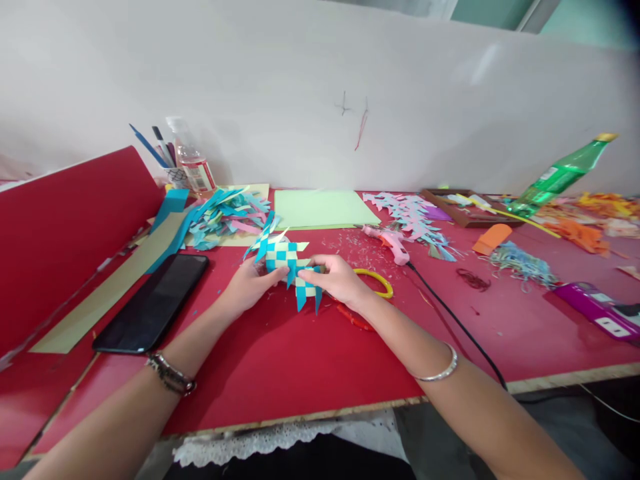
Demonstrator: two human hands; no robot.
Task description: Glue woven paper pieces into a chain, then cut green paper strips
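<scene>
Between my two hands is a woven paper piece [283,256] in blue and pale yellow checks, with loose strip ends sticking out at its top and bottom. My left hand [253,283] grips its left side, the thumb lying across the front. On the right side, my right hand [336,279] pinches it with thumb and fingers. The fingers behind the weave are hidden. Scissors with a yellow and red handle [383,283] lie on the red table under and beside my right wrist, partly covered by it.
A phone [153,303] and long paper strips [115,280] lie at left, near a pile of cut strips [227,217]. Pale green sheets [325,209] lie behind. Right of my hands are a pink glue gun [393,245] with its cord, a tilted green bottle [560,177] and a purple power strip [595,310].
</scene>
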